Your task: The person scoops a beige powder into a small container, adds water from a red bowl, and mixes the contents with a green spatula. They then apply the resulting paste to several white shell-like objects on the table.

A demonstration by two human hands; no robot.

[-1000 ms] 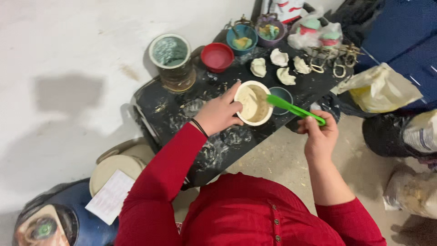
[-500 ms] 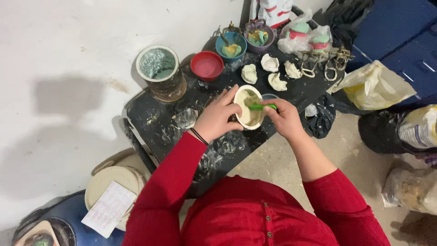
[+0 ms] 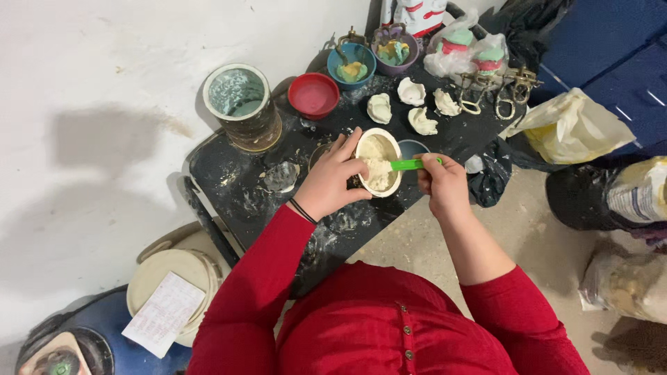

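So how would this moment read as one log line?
left hand: holds cream bowl | right hand: grips green spatula in pale paste | dark table

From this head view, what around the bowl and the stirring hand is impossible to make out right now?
- Green tool's working end: buried in the pale mix, shape unknown.
- Its handle end: covered by the right hand.
- Bowl's left wall: hidden by the left hand.
- Small dark dish behind the bowl: mostly blocked by bowl and tool.
- Paper sheet on the bucket: print too small.
- Sack at right: cut off by the frame edge.
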